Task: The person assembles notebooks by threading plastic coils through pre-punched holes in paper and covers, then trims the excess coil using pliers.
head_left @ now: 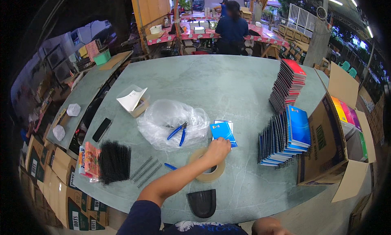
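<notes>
My left hand point(219, 150) reaches across from the lower left, its fingers closed on the lower edge of a small blue notebook point(222, 130). White sheets with a row of holes show behind the blue cover at its top and side. Beneath my left wrist lies a wide roll of clear brown tape point(213, 174). At the lower edge of the head view my right hand point(272, 227) shows only in part, close to my body. It is smeared, and its fingers cannot be made out. Blue-handled pliers point(178, 134) rest on a bundle of clear plastic point(157, 121) left of the notebook.
Stacked blue spiral notebooks point(297, 127) and red ones point(287, 86) stand right, beside an open carton point(326, 141). Black spiral coils point(115, 161), loose coils point(147, 172), a phone point(102, 129) and a plastic tub point(140, 106) lie left. A black tray-like piece point(202, 203) sits near me. Someone point(232, 29) sits beyond.
</notes>
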The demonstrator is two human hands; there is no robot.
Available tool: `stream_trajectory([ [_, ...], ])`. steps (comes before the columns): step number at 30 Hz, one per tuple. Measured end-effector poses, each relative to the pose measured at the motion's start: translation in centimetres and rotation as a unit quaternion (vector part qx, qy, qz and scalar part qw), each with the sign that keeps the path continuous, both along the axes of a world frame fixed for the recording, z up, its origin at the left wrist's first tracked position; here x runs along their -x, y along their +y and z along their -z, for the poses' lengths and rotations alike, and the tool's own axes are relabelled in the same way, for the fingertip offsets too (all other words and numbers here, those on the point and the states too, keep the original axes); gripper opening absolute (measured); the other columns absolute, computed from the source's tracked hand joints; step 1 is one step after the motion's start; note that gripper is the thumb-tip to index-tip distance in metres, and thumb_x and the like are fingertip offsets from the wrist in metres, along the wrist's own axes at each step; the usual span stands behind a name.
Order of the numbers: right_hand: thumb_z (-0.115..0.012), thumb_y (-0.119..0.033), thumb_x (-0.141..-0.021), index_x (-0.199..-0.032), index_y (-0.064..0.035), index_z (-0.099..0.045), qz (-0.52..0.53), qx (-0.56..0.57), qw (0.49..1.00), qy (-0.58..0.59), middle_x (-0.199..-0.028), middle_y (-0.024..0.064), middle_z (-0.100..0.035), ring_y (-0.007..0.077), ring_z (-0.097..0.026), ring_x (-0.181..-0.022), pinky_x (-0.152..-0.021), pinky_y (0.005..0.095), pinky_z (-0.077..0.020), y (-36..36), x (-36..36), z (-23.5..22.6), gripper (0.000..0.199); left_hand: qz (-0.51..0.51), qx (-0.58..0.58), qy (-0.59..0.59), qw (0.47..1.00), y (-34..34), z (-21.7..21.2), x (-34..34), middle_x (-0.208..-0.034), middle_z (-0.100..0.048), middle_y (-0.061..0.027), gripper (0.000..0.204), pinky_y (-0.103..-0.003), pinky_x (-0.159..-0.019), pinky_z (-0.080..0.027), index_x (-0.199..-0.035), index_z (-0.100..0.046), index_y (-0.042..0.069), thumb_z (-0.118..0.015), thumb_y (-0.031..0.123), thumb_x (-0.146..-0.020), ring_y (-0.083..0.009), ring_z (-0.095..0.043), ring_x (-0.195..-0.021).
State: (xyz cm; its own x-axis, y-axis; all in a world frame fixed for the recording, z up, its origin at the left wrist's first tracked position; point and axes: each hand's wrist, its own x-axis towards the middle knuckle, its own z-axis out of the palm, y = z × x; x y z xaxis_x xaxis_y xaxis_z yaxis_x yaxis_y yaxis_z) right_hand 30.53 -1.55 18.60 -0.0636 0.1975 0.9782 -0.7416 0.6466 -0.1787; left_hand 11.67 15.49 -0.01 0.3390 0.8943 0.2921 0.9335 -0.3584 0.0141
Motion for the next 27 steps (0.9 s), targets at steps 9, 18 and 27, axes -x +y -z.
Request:
stream_trajectory([
  [9,-0.052,0.004,-0.078,-0.101,-0.0019,-0.063,0.321,0.372,0.811,-0.318,-0.106,0.0121,-0.061,0.0209,-0.057,-0.101,-0.083,0.0301,-0.0461,11.0,2.9,16.8,0.026,0.012,0.023,-0.092,0.995,0.5,-0.5,1.9,-0.094,-0.058,-0.0112,0.032,-0.04,-0.072,-0.047,-0.103,-0.059,0.005,-0.065,0.015,-0.073,-0.0285,-0.054,-0.092],
  [18,-0.051,0.002,-0.081,-0.099,-0.0043,-0.065,0.324,0.422,0.772,-0.347,-0.105,0.0096,-0.062,0.0169,-0.06,-0.092,-0.074,0.0265,-0.0494,12.3,2.1,21.2,0.024,0.015,0.004,-0.001,1.0,3.6,1.1,0.3,-0.087,-0.061,-0.0114,0.027,-0.04,-0.07,-0.047,-0.094,-0.059,0.002,-0.064,0.021,-0.075,-0.0275,-0.057,-0.086],
  [27,-0.068,-0.008,-0.078,-0.117,0.0028,-0.053,0.381,0.457,0.766,-0.244,-0.115,0.0112,-0.056,0.0167,-0.054,-0.102,-0.083,0.0266,-0.0449,14.7,1.8,20.2,0.043,-0.008,0.11,-0.388,0.915,-2.5,-7.1,4.5,-0.079,-0.065,-0.0124,0.024,-0.033,-0.066,-0.049,-0.096,-0.061,-0.001,-0.063,0.018,-0.081,-0.0201,-0.062,-0.081],
])
